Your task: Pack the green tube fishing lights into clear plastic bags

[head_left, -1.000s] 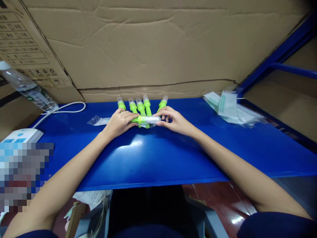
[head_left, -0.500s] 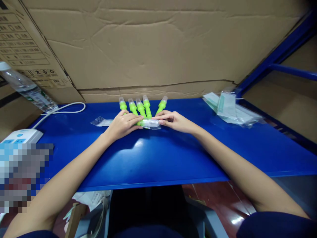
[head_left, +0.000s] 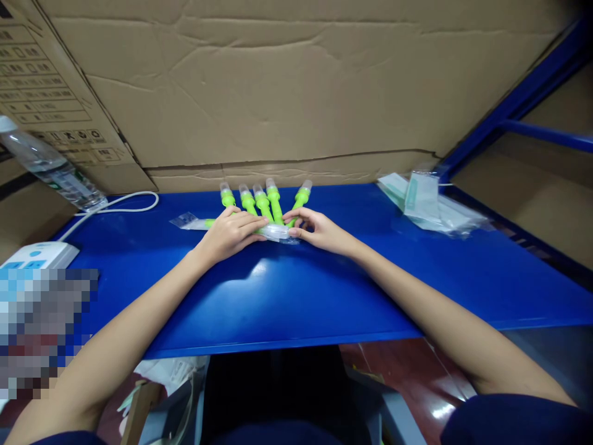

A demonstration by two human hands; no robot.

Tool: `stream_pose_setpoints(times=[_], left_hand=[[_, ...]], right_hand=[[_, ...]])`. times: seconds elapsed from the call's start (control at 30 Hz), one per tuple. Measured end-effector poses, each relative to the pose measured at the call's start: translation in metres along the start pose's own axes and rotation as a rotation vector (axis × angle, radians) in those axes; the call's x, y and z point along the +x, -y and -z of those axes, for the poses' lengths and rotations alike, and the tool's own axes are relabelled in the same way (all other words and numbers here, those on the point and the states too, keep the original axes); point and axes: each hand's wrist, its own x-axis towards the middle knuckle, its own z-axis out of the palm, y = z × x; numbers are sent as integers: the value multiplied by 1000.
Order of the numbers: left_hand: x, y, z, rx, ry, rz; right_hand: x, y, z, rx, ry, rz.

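One green stick [head_left: 278,231] crosswise — left hand [head_left: 231,233] closed over it, right hand [head_left: 317,230] curled at rightward tip, grip unclear

Our stick [head_left: 277,232]: green, clear right end, set left to right
Our sleeve [head_left: 188,222]: clear plastic around it, extending past its left end

You've got creased cardboard [head_left: 287,93] for a back wall, a shiny blue tabletop [head_left: 296,309] catching glare, blue framing [head_left: 514,105] off right, and glossy reddish-brown flooring [head_left: 407,377] below.
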Motion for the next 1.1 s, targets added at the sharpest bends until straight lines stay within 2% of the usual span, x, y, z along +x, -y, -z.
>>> stream_pose_setpoints(times=[0.13,0.43,0.6,0.8,0.9,1.03,1.1], left_hand=[[1,-3,0,-13,-19,-23],[3,-11,-1,-84,73,-13],[3,-11,-1,-88,69,5],[5,-10,1,-27,9,43],[2,-6,1,-4,-2,77],[-1,1,3,9,-35,128],[-2,3,4,-2,-41,148]], right_hand=[[-1,1,-5,-25,-2,32],[-1,5,-15,-87,9,90],[-1,6,-18,-97,10,76],[0,8,-8,64,-27,-3],[1,6,1,151,-16,8],[0,6,11,56,64,122],[-1,8,13,-41,62,141]])
